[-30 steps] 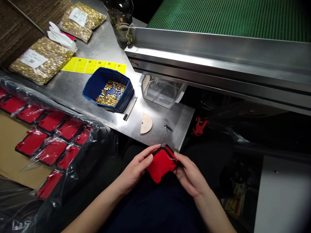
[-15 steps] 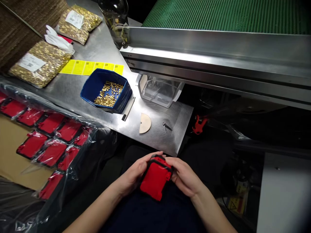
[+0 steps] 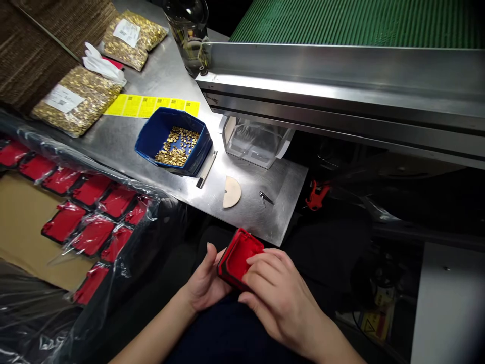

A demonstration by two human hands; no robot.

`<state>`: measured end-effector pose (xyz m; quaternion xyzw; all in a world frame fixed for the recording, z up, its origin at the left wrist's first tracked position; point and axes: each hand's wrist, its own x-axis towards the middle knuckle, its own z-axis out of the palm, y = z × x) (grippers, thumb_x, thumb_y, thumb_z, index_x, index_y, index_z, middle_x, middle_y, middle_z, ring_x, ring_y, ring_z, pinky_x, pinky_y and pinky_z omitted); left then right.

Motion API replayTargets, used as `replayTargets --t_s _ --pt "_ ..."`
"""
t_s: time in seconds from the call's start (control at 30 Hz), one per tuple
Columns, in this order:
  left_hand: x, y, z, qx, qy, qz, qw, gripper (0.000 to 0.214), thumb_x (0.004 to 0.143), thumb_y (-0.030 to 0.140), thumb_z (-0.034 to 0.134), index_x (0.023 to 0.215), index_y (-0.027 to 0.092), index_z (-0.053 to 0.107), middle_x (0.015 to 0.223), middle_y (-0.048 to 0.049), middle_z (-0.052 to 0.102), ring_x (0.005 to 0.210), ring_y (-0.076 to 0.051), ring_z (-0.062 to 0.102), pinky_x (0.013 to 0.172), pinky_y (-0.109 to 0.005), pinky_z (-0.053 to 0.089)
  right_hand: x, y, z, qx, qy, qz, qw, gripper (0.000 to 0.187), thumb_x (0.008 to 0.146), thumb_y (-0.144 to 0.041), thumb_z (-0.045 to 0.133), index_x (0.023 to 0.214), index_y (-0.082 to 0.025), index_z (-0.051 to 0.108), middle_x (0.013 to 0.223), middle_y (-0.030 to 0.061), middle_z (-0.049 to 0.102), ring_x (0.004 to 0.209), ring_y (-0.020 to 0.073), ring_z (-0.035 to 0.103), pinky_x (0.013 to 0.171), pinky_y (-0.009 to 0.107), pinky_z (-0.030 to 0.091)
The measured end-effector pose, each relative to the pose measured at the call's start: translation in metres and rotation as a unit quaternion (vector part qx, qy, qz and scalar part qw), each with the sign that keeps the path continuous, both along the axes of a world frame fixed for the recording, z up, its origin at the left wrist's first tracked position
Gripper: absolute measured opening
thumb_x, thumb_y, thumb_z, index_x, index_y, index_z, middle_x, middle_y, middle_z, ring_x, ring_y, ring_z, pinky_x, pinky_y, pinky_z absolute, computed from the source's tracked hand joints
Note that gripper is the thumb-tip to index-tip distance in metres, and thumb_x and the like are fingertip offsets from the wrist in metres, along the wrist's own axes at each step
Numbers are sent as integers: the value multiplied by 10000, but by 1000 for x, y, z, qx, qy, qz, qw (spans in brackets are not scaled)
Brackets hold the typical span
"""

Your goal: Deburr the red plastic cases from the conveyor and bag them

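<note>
A red plastic case with a black rim [image 3: 239, 258] is tilted in front of my lap, its hollow red inside facing up. My left hand [image 3: 210, 283] supports it from the left and below, the thumb raised away from it and the other fingers partly hidden beneath. My right hand [image 3: 278, 288] grips its right side, with bent fingers reaching over the edge into the hollow. Those fingertips are partly out of sight. Beyond the hands, a blue bin [image 3: 151, 132] of small brass-coloured parts [image 3: 174, 156] sits on the metal table [image 3: 250, 212].
On the table lie a half-round disc [image 3: 231, 192], nail clippers [image 3: 266, 197], a white pen-like tool [image 3: 207, 169], yellow labels [image 3: 147, 106] and bags of brass parts [image 3: 78, 101]. A plastic-lined box [image 3: 41, 263] holds several red cases [image 3: 91, 236]. A green conveyor [image 3: 356, 23] runs at upper right.
The case has been turned over, from its flat red face to its hollow side. My right hand has moved over it, and my left thumb has come off it.
</note>
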<state>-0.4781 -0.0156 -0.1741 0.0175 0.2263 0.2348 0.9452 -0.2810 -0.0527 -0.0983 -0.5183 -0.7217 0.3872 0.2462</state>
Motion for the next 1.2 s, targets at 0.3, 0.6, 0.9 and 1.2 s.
replayTargets --t_s 0.3,0.6,0.9,1.2 --pt "5 5 6 -33 -78 6 996 850 939 768 410 1554 181 419 1349 -193 669 1193 -367 668 986 -519 522 21 -16 -9 82 -106 -26 991 685 897 -508 735 1466 -219 488 1396 155 580 1346 329 508 1147 556 417" --pt "8 8 11 -27 -68 11 997 842 936 731 485 1559 168 412 1442 -195 607 1249 -368 632 1097 -535 428 22 -16 -13 90 -102 -34 990 709 872 -553 744 1444 -208 508 1396 174 570 1352 348 497 1123 556 436" --pt "2 7 1 7 102 -13 995 681 949 669 539 1389 157 632 1460 -164 603 1396 -344 501 1185 -474 346 8 -3 -13 54 21 -7 998 106 951 -258 678 1055 -262 697 1084 1 771 1218 272 616 1160 503 327" --pt "-18 26 18 197 89 -32 976 730 890 599 677 1472 180 540 1612 -181 417 1462 -415 397 1204 -536 316 -23 19 -36 -412 353 -240 805 387 1013 -505 486 989 -211 738 915 44 730 882 217 671 785 319 498"
